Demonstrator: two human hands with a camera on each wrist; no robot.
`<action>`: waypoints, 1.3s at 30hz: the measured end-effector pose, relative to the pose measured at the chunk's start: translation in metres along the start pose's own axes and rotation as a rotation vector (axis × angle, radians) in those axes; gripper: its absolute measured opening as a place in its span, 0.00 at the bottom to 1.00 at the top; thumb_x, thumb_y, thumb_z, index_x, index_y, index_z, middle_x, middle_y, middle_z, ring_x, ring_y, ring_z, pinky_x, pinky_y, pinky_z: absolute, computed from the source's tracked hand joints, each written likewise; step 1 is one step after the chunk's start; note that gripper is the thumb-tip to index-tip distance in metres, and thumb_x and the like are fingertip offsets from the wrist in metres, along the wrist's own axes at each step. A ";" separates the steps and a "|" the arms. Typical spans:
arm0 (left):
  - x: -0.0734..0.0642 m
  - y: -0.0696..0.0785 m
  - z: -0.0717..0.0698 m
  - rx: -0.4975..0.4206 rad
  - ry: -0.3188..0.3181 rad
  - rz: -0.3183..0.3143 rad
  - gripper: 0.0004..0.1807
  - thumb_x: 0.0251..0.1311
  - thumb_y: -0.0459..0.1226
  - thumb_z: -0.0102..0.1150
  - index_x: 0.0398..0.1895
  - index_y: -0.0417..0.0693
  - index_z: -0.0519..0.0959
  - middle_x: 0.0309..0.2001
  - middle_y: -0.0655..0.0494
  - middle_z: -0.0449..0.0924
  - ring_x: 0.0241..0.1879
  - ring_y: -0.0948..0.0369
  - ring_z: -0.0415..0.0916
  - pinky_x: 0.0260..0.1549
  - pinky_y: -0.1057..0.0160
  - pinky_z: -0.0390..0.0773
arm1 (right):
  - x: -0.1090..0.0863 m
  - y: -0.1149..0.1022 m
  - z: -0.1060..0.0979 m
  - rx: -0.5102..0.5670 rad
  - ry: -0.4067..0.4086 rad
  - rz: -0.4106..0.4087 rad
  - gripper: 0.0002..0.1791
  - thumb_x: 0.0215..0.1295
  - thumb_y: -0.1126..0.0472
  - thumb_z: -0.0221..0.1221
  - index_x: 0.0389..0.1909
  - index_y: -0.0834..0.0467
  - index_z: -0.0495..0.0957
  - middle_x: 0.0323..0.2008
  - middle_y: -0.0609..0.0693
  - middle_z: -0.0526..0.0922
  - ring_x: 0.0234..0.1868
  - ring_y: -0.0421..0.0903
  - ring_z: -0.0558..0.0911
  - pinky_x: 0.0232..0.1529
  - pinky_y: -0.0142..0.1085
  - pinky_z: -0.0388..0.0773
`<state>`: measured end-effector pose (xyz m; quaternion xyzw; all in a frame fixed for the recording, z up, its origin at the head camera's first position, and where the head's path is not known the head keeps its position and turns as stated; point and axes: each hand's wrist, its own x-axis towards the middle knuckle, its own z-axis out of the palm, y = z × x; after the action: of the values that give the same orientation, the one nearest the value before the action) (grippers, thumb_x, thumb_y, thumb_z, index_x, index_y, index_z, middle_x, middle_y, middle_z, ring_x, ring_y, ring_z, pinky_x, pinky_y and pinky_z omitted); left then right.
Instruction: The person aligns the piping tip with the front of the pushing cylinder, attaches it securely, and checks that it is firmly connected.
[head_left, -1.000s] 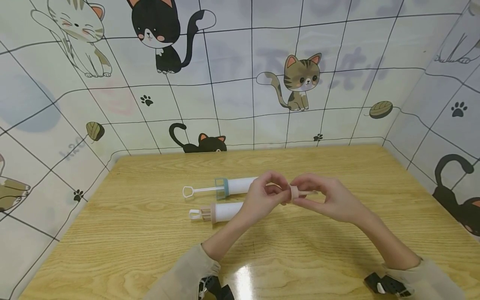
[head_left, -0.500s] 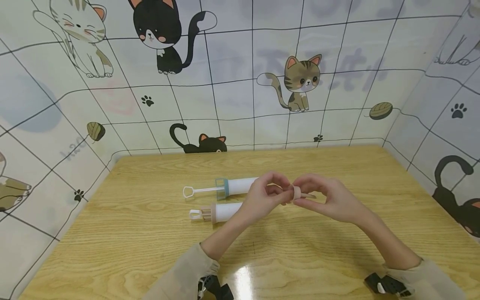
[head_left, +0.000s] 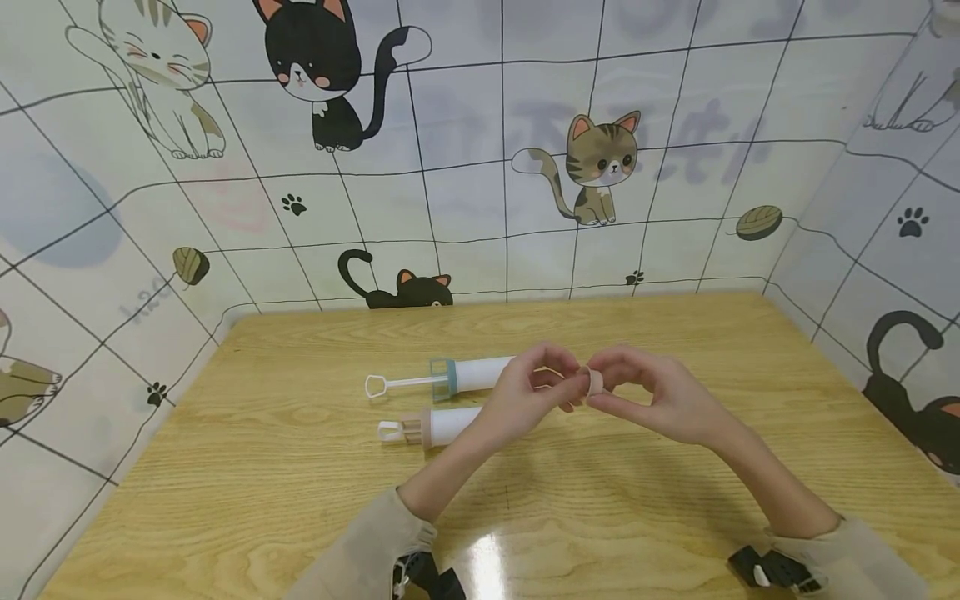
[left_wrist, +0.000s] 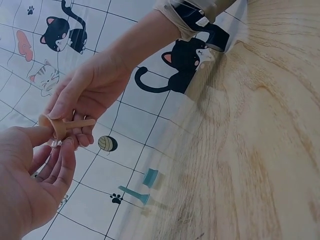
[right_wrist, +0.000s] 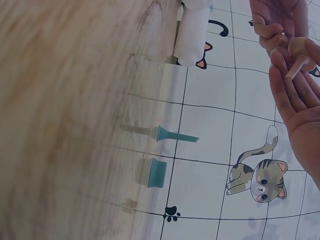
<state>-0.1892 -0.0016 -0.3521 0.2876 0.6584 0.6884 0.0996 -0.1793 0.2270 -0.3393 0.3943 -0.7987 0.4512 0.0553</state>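
Between my hands is a beige nozzle (right_wrist: pixel 298 65) with a wide ring-shaped end and a narrow stem. My right hand (head_left: pixel 652 392) pinches its ring end (head_left: pixel 595 382) between thumb and fingers. From the other side my left hand (head_left: pixel 528 387) grips at the same end, its thumb bent against the rim. A small clear piece (left_wrist: pixel 56 143) shows by the left fingertips; how it joins the nozzle is hidden. In the left wrist view the stem (left_wrist: pixel 82 123) points toward the right palm.
A white plunger tube with a teal collar (head_left: pixel 452 377) and another with a beige collar (head_left: pixel 427 427) lie on the wooden table (head_left: pixel 300 500), left of my hands. A teal nozzle (right_wrist: pixel 175 136) and teal ring (right_wrist: pixel 157 174) stand on the table.
The nozzle has turned between my fingers; its stem, seen earlier pointing right in the head view, is now out of sight there. Both hands stay nearly in place.
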 end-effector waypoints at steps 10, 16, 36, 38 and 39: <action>0.000 0.004 -0.004 -0.001 -0.011 0.017 0.10 0.70 0.35 0.61 0.48 0.40 0.74 0.41 0.50 0.79 0.36 0.58 0.82 0.41 0.57 0.84 | 0.000 -0.001 0.001 0.030 0.020 -0.001 0.22 0.61 0.75 0.66 0.54 0.56 0.77 0.42 0.45 0.87 0.41 0.44 0.86 0.49 0.32 0.79; 0.000 0.003 -0.009 0.044 -0.003 0.031 0.09 0.71 0.33 0.59 0.48 0.37 0.75 0.41 0.47 0.79 0.36 0.51 0.82 0.38 0.57 0.84 | 0.000 -0.001 0.001 0.031 0.033 -0.054 0.24 0.59 0.78 0.66 0.56 0.60 0.76 0.43 0.50 0.85 0.40 0.44 0.86 0.47 0.30 0.79; -0.020 -0.007 -0.041 0.290 0.003 -0.040 0.13 0.70 0.41 0.61 0.51 0.45 0.77 0.46 0.56 0.80 0.47 0.60 0.78 0.48 0.60 0.78 | -0.001 0.001 0.001 -0.003 0.040 -0.044 0.23 0.59 0.77 0.67 0.55 0.60 0.77 0.42 0.48 0.85 0.40 0.43 0.86 0.47 0.30 0.79; -0.022 -0.008 -0.045 0.313 0.003 -0.038 0.12 0.70 0.41 0.62 0.50 0.46 0.77 0.45 0.56 0.80 0.47 0.61 0.78 0.47 0.60 0.78 | -0.001 0.001 0.001 -0.005 0.042 -0.038 0.23 0.59 0.77 0.67 0.55 0.60 0.77 0.42 0.48 0.85 0.40 0.43 0.85 0.47 0.30 0.79; -0.023 -0.009 -0.047 0.323 0.002 -0.036 0.12 0.69 0.41 0.63 0.50 0.46 0.77 0.45 0.57 0.80 0.47 0.61 0.78 0.47 0.60 0.78 | -0.001 0.001 0.001 -0.006 0.042 -0.035 0.23 0.59 0.76 0.67 0.55 0.60 0.77 0.43 0.48 0.85 0.40 0.43 0.85 0.48 0.30 0.79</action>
<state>-0.1973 -0.0519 -0.3652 0.2871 0.7658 0.5718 0.0637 -0.1796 0.2274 -0.3409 0.3985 -0.7917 0.4559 0.0812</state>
